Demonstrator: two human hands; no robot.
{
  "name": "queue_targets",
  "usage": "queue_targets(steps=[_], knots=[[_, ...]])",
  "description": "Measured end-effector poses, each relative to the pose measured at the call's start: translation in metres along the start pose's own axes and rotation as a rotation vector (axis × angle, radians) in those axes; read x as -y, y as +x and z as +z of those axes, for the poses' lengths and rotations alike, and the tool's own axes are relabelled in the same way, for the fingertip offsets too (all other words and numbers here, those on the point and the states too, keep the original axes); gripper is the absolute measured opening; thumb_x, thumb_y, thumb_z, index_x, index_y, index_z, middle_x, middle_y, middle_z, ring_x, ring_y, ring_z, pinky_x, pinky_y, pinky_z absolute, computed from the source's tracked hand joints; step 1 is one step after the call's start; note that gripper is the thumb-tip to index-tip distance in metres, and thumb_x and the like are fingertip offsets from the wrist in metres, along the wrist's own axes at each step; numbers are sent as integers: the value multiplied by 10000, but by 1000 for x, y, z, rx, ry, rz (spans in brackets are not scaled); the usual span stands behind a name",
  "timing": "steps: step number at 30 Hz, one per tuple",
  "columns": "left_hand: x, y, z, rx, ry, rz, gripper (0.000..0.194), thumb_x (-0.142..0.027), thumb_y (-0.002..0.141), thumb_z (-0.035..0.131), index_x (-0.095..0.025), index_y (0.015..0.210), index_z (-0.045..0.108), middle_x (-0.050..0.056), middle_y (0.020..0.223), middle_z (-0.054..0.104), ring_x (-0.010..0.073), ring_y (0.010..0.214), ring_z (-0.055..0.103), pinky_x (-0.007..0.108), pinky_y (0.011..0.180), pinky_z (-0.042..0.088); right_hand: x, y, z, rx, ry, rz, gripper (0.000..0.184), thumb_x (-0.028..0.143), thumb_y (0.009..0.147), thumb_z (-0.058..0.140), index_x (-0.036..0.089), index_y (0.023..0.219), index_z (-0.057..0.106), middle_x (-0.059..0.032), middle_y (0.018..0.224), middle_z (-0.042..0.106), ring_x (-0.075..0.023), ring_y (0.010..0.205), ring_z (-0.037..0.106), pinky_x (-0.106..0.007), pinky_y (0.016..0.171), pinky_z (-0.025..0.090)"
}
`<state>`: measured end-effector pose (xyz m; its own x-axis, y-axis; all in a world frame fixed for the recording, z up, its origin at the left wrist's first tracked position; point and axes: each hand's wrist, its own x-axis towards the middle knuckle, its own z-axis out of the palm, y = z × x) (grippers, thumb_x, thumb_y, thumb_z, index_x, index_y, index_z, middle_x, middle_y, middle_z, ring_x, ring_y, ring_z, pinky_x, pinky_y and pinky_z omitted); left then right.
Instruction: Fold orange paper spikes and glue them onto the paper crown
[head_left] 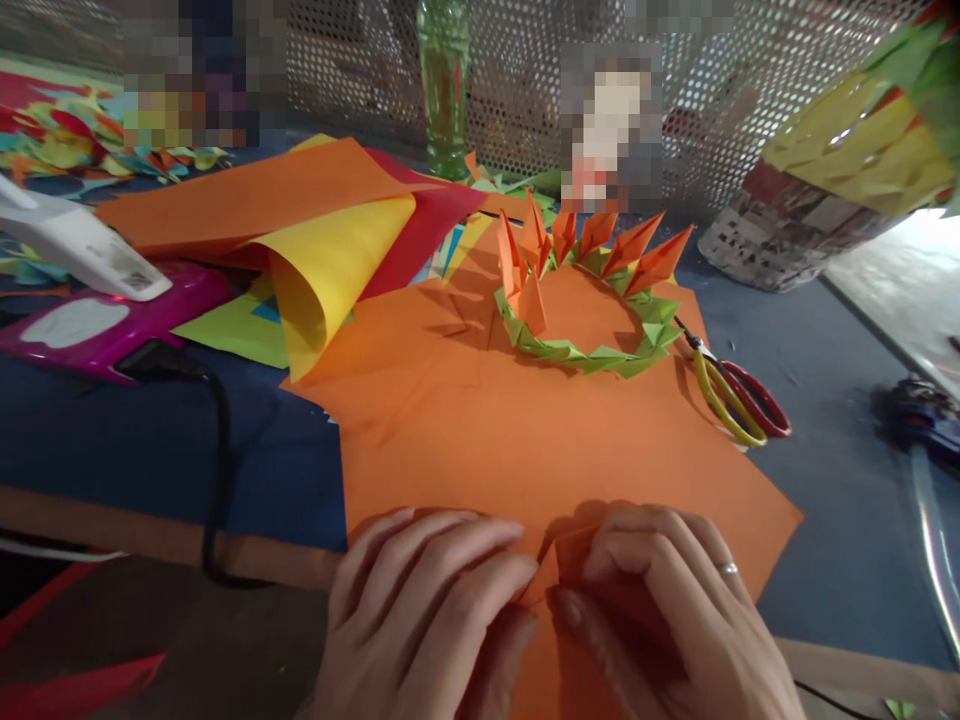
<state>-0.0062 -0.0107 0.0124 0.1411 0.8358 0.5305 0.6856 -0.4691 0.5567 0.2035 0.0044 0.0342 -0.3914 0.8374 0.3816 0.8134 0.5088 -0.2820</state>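
A small folded piece of orange paper (553,572) lies between my two hands near the table's front edge. My left hand (427,615) closes on its left side, with the fingers bent over it and the thumb below. On the right side, my right hand (679,600), with a ring on one finger, pinches the same piece between thumb and fingers. Beneath both hands spread large orange sheets (517,450). Beyond them rests a ring of folded green paper (577,355), with several orange folded points (600,232) standing around its far and left sides.
Scissors (731,395) lie right of the ring. At left are a white glue gun (90,240), a magenta holder (75,345) and a black cable (223,450). Coloured sheets (247,210), a green bottle (442,90) and a paper-covered pot (780,215) stand farther back.
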Motion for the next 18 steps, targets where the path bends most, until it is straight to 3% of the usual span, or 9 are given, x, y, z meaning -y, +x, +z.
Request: queue_targets(steps=[6,11,15,18], knots=[[5,-3,-4,68,18,-5,314,-123,927,554,-271,1167,694,-48,1217,740,145,1149,633,296,1148,339,0,0,0,38,6,-19,147,234,897,659,245,967,530,-12,939,658,-140,883,593,-244,747,478],[13,-7,-6,164,175,92,458,-149,937,522,-238,1379,608,-26,1403,660,140,1275,562,283,1219,225,3,0,-1,53,15,22,147,213,900,644,243,969,518,-24,956,638,-152,892,572,-244,729,481],[10,-9,-10,153,87,60,400,-166,951,584,-246,1339,633,-7,1385,671,161,1300,575,338,1205,312,5,0,-2,41,21,11,125,231,918,627,247,967,513,-14,934,642,-151,874,577,-244,723,483],[4,-13,-11,47,-6,51,333,-125,904,663,-248,1212,700,-2,1266,734,191,1223,629,411,1178,388,5,-1,-3,38,27,23,115,227,929,618,247,965,511,-10,937,648,-151,872,579,-250,725,481]])
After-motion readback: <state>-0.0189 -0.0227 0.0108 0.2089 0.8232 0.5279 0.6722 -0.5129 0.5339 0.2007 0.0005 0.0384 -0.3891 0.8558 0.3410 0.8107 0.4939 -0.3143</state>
